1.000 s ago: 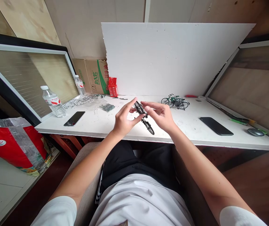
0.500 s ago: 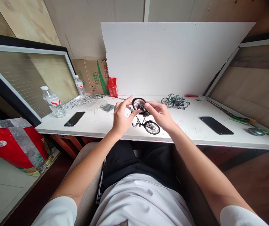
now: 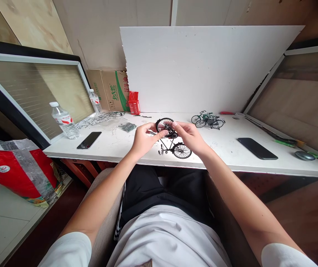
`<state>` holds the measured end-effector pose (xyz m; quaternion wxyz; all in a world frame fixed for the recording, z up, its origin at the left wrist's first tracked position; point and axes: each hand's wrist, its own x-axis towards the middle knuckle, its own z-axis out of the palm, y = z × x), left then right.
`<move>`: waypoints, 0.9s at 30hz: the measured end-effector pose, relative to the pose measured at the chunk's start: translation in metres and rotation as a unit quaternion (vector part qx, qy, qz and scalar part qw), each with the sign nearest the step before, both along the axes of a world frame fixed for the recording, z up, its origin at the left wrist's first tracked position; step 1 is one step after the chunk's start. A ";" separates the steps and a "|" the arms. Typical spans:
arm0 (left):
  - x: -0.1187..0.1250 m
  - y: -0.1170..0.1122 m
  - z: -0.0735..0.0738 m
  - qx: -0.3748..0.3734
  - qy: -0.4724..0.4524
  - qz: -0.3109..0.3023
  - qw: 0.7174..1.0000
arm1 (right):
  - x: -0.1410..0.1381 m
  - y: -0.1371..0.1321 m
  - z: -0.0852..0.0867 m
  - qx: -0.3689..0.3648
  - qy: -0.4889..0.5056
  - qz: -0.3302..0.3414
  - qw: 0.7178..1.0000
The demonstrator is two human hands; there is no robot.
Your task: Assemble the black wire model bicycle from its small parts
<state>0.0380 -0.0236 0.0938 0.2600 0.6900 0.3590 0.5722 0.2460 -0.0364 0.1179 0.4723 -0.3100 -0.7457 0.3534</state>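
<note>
A small black model bicycle (image 3: 181,150) is held up between both hands over the front of the white table, tilted with one wheel high and the other low toward me. My left hand (image 3: 145,139) closes on the upper wheel's side, its thumb across the spokes. Fingers of my right hand (image 3: 188,136) pinch the same bicycle near the upper wheel's right edge. The fingertips behind the wheel are hidden. Beyond my right hand, a green model bicycle and a black one (image 3: 209,121) stand close together on the table.
On the left are a water bottle (image 3: 64,120), a phone (image 3: 89,140), a tangle of thin dark parts (image 3: 100,119) and a small bag of green parts (image 3: 128,127). A red box (image 3: 134,103) stands behind. To the right lie another phone (image 3: 257,148) and a mouse (image 3: 304,155).
The left fingers, raised and spread before, have folded down against the wheel. The bicycle has turned slightly, its lower wheel shifting a little to the right.
</note>
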 end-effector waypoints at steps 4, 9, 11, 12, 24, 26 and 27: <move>-0.002 0.004 -0.003 -0.012 0.006 -0.020 1.000 | 0.001 0.000 0.001 0.007 -0.002 0.020 1.000; -0.001 0.002 -0.004 0.022 0.013 -0.026 0.999 | 0.002 0.004 -0.001 0.000 -0.001 0.038 0.999; 0.000 0.001 -0.005 0.044 0.024 -0.013 0.999 | 0.002 0.006 -0.003 -0.006 0.008 0.033 0.999; 0.000 0.001 -0.005 0.054 0.032 -0.003 0.998 | 0.002 0.006 -0.004 -0.009 0.013 0.030 0.999; -0.001 0.006 -0.007 0.089 0.063 0.012 0.994 | 0.001 0.009 -0.006 -0.004 0.012 0.019 1.000; -0.002 0.008 -0.009 0.091 0.063 0.012 0.994 | 0.000 0.007 -0.004 -0.003 0.007 0.017 1.000; -0.002 0.009 -0.010 0.089 0.061 0.011 0.994 | 0.000 0.007 -0.003 -0.002 0.005 0.018 1.000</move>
